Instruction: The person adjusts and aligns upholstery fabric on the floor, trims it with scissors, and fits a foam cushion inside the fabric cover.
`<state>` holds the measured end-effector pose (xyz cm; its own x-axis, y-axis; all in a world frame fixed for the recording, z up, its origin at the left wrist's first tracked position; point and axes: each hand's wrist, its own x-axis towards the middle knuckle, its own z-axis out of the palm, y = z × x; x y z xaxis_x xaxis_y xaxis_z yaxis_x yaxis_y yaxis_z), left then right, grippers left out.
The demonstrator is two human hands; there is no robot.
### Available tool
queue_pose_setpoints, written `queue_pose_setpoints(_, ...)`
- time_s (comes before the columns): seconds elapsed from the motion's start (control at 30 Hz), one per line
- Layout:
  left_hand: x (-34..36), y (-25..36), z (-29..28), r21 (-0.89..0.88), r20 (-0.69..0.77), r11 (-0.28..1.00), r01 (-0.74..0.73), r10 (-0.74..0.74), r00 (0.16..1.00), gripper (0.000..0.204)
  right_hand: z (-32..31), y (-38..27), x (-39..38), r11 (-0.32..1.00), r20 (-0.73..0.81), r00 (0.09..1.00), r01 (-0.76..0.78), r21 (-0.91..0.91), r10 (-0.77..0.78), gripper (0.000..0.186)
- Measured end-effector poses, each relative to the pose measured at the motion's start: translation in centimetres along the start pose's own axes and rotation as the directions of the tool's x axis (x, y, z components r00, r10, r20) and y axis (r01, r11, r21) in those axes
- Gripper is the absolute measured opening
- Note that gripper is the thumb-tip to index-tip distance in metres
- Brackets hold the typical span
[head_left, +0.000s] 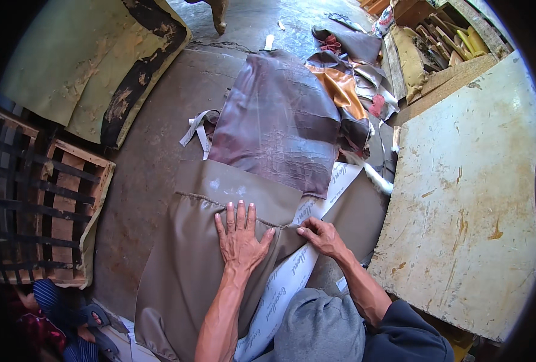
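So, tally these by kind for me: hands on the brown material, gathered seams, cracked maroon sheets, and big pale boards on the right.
Hands: 2, left hand and right hand
Gathered seam: 1
Cracked maroon sheet: 1
Pale board: 1
Total: 5

The person's right sleeve (408, 335) is dark navy; both forearms (224, 308) and hands (242, 242) are bare and lean, with short fingernails (241, 203). Rounded, mottled grey cloth (320, 326) shows between the forearms.
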<state>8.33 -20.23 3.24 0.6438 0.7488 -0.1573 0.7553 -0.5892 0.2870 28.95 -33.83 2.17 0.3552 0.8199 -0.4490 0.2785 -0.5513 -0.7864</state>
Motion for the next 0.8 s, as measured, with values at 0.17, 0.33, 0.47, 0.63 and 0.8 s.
queue_pose_setpoints(0.17, 0.0, -0.1, 0.0, -0.008, -0.023, 1.0, 0.009, -0.009, 1.0, 0.08, 0.7, -1.4, -0.9, 0.911, -0.245, 0.889, 0.326, -0.251, -0.386, 0.02)
queue_pose_setpoints(0.33, -0.1, -0.3, 0.3, -0.027, -0.058, 1.0, 0.01, -0.012, 0.998, 0.079, 3.6, -2.6, -1.2, 0.922, -0.177, 0.909, 0.35, -0.164, -0.377, 0.029)
queue_pose_setpoints(0.47, -0.2, -0.5, 0.4, -0.025, -0.061, 1.0, 0.007, -0.009, 0.998, 0.078, 3.7, -2.5, -1.0, 0.941, -0.088, 0.954, 0.265, -0.211, -0.288, 0.03)
queue_pose_setpoints(0.63, -0.2, -0.5, 0.4, -0.029, -0.061, 1.0, 0.007, -0.008, 0.998, 0.078, 4.0, -3.3, -0.7, 0.987, -0.103, 0.982, 0.153, -0.055, -0.158, 0.023)
queue_pose_setpoints(0.8, -0.1, -0.5, 0.7, -0.024, -0.079, 1.0, 0.002, -0.004, 0.997, 0.077, 3.8, -3.4, -0.6, 0.937, -0.129, 0.93, 0.334, -0.101, -0.345, 0.026)
